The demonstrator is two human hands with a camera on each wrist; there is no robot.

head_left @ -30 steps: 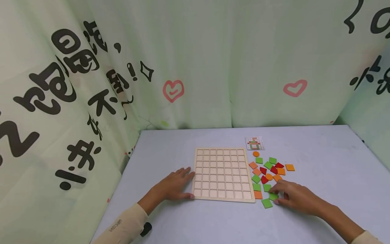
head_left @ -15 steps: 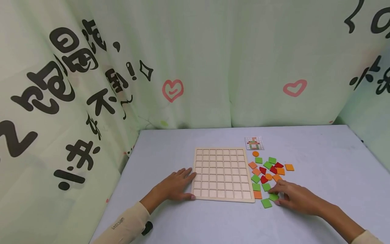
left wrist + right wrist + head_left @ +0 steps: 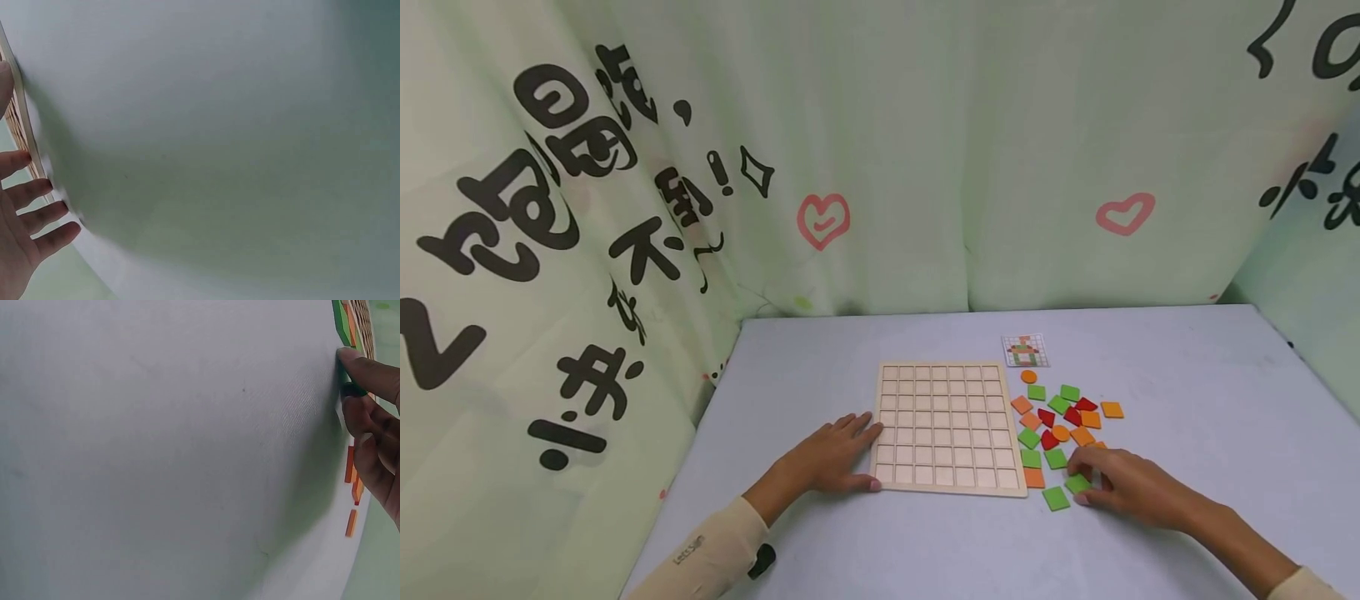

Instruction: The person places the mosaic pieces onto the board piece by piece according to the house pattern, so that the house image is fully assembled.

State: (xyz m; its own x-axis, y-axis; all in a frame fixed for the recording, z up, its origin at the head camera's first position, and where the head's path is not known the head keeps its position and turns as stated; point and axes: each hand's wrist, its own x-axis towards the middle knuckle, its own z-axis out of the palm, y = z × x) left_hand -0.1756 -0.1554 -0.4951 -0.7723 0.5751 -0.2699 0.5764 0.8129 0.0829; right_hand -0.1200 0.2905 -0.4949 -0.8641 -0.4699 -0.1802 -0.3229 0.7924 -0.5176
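A square wooden grid board (image 3: 953, 490) lies on the table. My left hand (image 3: 835, 454) rests at its left edge, fingers spread, thumb by the lower corner; in the left wrist view the fingertips are right at the board's rim (image 3: 25, 119). To the right of the board, my right hand (image 3: 1123, 483) pinches a green square tile (image 3: 1078, 484) between thumb and fingers, at the near end of the scattered tiles. The right wrist view has the thumb (image 3: 369, 374) on one side of this tile and a curled finger on the other.
Beside the board lie green, orange and red tiles, among them a green square (image 3: 1056, 498), an orange square (image 3: 1033, 477), a red piece (image 3: 1049, 439) and an orange disc (image 3: 1028, 377). A small pattern card (image 3: 1025, 351) lies behind them. Printed curtains (image 3: 910, 167) hang around the table.
The green tile under my right hand has turned and shifted slightly right, and the fingertips have drawn in on it. My left hand stays at the board's edge.
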